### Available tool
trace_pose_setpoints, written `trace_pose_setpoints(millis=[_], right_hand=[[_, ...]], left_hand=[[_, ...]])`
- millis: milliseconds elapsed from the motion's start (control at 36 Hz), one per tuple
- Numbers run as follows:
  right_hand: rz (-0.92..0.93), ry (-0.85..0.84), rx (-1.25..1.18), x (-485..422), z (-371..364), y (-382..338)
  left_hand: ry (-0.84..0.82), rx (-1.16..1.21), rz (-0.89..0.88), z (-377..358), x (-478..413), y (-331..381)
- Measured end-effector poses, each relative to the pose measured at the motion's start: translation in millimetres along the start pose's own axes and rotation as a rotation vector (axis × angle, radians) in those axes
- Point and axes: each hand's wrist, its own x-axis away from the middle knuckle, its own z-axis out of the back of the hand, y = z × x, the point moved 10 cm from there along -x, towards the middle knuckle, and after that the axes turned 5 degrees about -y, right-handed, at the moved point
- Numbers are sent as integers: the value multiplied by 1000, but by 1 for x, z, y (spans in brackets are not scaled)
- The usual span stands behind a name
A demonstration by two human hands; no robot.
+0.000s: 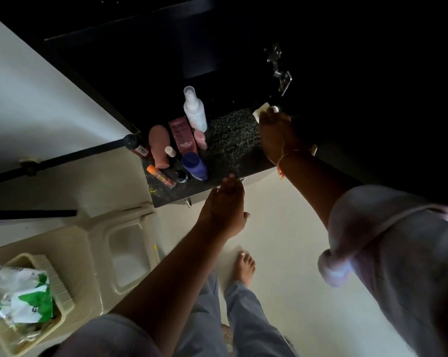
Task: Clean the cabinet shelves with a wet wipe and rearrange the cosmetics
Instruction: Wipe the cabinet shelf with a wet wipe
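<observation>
The dark speckled cabinet shelf [230, 143] carries cosmetics bunched at its left end: a white spray bottle [195, 110], a pink tube [181, 135], a peach bottle [160, 145], a blue container [195, 166] and an orange stick [161, 176]. My right hand [277, 135] presses a white wet wipe [261, 113] onto the shelf's far right part, near the cabinet's dark side wall. My left hand [224, 204] rests on the shelf's front edge with its fingers straight, holding nothing.
A metal hinge [279, 69] is fixed to the cabinet's right side. A cream plastic chair [99, 246] stands lower left, with a green and white wipe packet [19, 297] on it. A dark rail [63, 157] runs along the left. My bare foot [244, 266] is on the pale floor.
</observation>
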Motion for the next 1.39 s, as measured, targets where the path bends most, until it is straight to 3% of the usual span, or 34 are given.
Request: trace_pose_setpoints(millis=[139,250,361,389,472,667,833,944,1083,1250,1389], right_hand=[[136,24,319,52,-33,-18],[230,-20,384,88,-63,-30],[303,79,365,107,-50,-36],[279,105,336,104,-42,-34],[133,-38,155,80,-35,-20],[19,61,-6,2,0,-14],[154,22,-23,-30,27,-32],[219,155,-97,-8,37,-50],[249,-55,174,18,-5,-36],[434,-13,657,96,-64,-50],[485,-58,539,108,-81,-49]], left_hand=[[-16,-23,-1,3,3,2],[-30,-15,-6,6,6,1],[-34,-26,-12,9,8,3],[-33,-28,-14,11,7,4],[-32,-26,-16,13,7,4],[-30,-17,-17,12,5,2],[-37,-71,-7,6,3,2],[-32,-81,-7,6,3,2],[-39,-73,-13,8,6,3],[-25,-105,-14,12,10,6],[-11,-84,-15,16,9,7]])
